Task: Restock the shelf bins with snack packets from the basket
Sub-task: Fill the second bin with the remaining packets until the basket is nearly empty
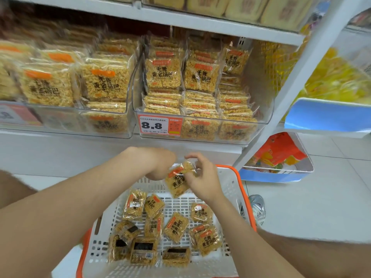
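Observation:
A white basket [228,185] with an orange rim sits on the floor below me, with several golden snack packets [176,226] loose inside. Above it, both hands hold one snack packet [177,182]: my left hand [160,165] grips its upper left edge, and my right hand [202,177] pinches its right side. Two clear shelf bins stand in front: the left bin [80,121] and the right bin [261,125], both stacked with the same packets.
A price tag [159,125] reading 8.8 is on the right bin's front. A white shelf upright [291,93] slants at right, with a blue-edged bin [277,175] of orange packs behind it. A shoe [258,207] rests beside the basket.

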`<move>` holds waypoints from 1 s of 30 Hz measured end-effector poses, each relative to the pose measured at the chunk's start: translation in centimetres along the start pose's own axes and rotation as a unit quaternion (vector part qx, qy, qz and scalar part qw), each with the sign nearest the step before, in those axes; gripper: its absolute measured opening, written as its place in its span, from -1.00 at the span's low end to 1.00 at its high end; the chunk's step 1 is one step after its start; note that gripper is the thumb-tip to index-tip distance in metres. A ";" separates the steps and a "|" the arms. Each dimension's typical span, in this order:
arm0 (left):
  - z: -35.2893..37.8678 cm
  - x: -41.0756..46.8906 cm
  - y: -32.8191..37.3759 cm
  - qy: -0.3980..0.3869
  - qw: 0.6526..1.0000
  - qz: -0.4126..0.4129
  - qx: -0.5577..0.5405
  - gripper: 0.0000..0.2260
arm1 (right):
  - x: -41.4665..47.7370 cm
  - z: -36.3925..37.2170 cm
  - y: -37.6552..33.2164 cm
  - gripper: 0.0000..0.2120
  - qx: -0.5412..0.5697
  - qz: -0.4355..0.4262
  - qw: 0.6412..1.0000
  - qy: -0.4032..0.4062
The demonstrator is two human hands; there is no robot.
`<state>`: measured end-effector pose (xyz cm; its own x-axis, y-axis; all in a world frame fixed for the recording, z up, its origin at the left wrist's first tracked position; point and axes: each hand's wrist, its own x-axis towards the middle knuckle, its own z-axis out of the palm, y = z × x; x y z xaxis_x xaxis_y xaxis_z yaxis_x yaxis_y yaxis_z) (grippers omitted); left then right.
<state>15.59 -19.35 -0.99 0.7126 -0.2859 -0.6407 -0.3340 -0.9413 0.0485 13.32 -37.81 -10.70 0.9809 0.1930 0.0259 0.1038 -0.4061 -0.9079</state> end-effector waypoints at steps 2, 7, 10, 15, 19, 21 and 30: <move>-1.4 -2.1 -0.2 0.023 0.998 0.019 -0.055 -0.36 | -0.1 -0.6 -2.9 -0.63 0.021 -0.060 0.997 0.048; -5.2 -6.9 -0.9 0.162 0.932 0.076 -0.317 -0.65 | 0.6 -2.5 -10.4 -0.66 0.100 -0.162 0.972 0.136; -7.1 -9.0 -1.0 0.223 0.815 0.090 -0.527 -0.63 | 1.8 -4.7 -14.2 -0.68 0.084 -0.199 0.962 0.166; -9.0 -9.4 -0.4 0.356 0.624 0.062 -0.693 -0.55 | 4.5 -9.3 -18.4 -0.70 -0.052 -0.198 0.973 0.111; -9.8 -8.9 0.8 0.361 0.490 0.079 -0.789 -0.70 | 6.4 -12.7 -21.0 -0.69 -0.182 -0.154 0.971 -0.003; -10.0 -8.2 1.4 0.337 0.452 0.082 -0.822 -0.73 | 7.2 -13.7 -21.9 -0.65 -0.205 -0.116 0.969 -0.071; -10.6 -5.4 2.6 0.328 0.447 0.056 -0.831 -0.77 | 9.4 -14.7 -20.4 -0.61 -0.120 -0.063 0.987 -0.086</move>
<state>17.47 -22.17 10.74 0.9581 0.1735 -0.2278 0.1411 0.4062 0.9028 22.87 -40.86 14.26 0.9173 0.3960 0.0412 0.2787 -0.5648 -0.7768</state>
